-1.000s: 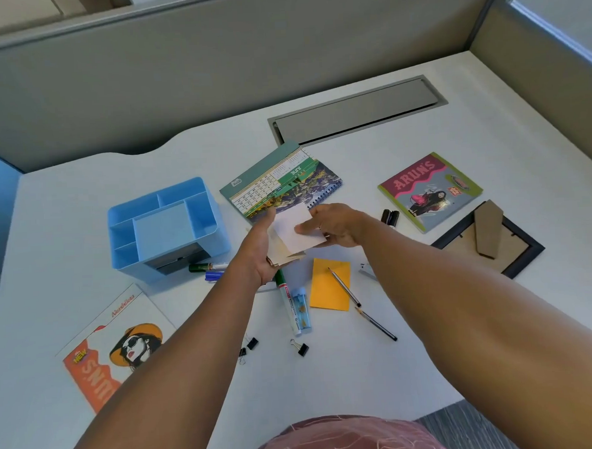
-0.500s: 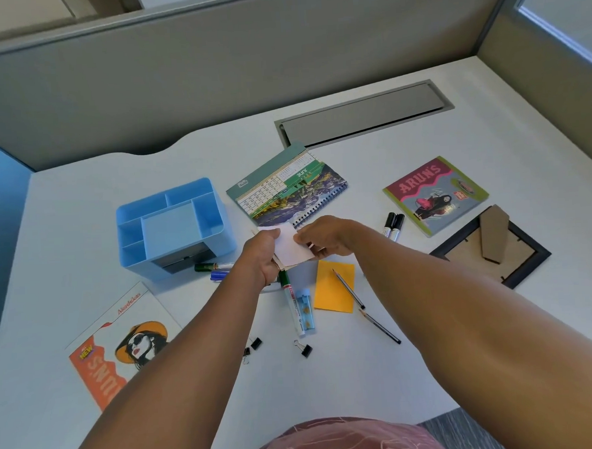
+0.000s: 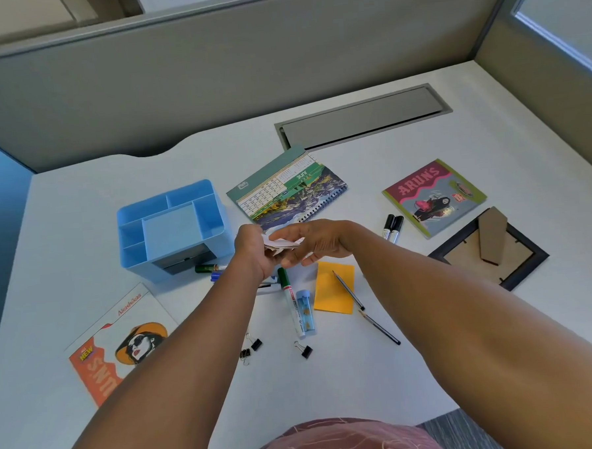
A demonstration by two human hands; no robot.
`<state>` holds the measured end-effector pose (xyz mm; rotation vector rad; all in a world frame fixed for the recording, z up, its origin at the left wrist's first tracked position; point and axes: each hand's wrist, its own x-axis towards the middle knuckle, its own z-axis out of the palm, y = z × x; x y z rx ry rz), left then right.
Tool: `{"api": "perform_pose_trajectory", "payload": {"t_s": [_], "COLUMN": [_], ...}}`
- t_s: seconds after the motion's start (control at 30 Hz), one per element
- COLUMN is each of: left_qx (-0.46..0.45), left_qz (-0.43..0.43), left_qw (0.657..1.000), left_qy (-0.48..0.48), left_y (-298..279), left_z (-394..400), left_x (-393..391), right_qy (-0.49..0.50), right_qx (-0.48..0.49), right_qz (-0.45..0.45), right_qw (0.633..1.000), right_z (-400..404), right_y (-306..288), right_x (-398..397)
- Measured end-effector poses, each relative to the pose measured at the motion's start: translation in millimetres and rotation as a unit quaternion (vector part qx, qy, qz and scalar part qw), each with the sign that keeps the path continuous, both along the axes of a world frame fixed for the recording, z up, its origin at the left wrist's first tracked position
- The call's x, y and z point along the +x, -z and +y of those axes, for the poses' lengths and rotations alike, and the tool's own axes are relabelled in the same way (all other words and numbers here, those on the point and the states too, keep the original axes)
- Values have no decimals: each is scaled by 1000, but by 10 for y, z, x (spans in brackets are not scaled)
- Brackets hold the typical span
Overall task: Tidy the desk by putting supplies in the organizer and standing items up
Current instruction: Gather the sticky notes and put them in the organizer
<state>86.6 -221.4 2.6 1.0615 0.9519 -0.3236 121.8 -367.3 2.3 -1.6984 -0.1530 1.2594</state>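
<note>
Above the desk's middle, my left hand [image 3: 251, 252] and my right hand [image 3: 317, 240] together hold a small stack of white and tan note cards [image 3: 282, 244], seen nearly edge-on. The blue organizer [image 3: 171, 231] stands just left of my hands, its compartments showing nothing inside. Below my hands lie a green-capped marker [image 3: 290, 298], a blue lead case [image 3: 306, 311], an orange sticky pad [image 3: 334, 291] and two pencils [image 3: 364, 310]. Two black markers [image 3: 392, 228] lie to the right. Several binder clips [image 3: 256, 346] sit nearer me.
A desk calendar [image 3: 289, 188] lies flat behind my hands. A picture frame [image 3: 488, 248] lies face down at the right, beside a red and green booklet [image 3: 433, 196]. An orange magazine [image 3: 119, 340] lies at the left. More pens [image 3: 209, 271] poke out by the organizer's front.
The note cards have turned from facing up to nearly edge-on between my hands. My hands have stayed over the desk's middle while my head has tilted slightly.
</note>
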Motion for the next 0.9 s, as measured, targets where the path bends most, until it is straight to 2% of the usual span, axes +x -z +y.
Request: {"api": "perform_pose_trajectory", "payload": {"t_s": [0.17, 0.33, 0.43, 0.53, 0.67, 0.77, 0.9], "left_qx": [-17, -44, -37, -2, 56, 149, 283], "left_qz": [-24, -43, -55, -64, -61, -65, -96], "left_qw": [998, 994, 991, 984, 967, 952, 915], "left_qy": [48, 88, 118, 168, 241, 259, 272], "left_y": [-11, -20, -35, -3, 9, 44, 158], "left_z": [43, 60, 51, 42, 41, 31, -7], "left_x": [-31, -75, -89, -80, -55, -8, 25], "right_qy": [12, 122, 150, 169, 132, 123, 116], "right_qx": [21, 38, 36, 36, -10, -42, -79], "right_qz": [13, 16, -3, -10, -48, -98, -191], "right_qw": [1000, 992, 988, 985, 990, 987, 972], "right_z": [5, -8, -23, -37, -86, -166, -286], "right_y": [-5, 45, 55, 22, 14, 9, 22], "right_x": [23, 76, 88, 86, 104, 139, 153]}}
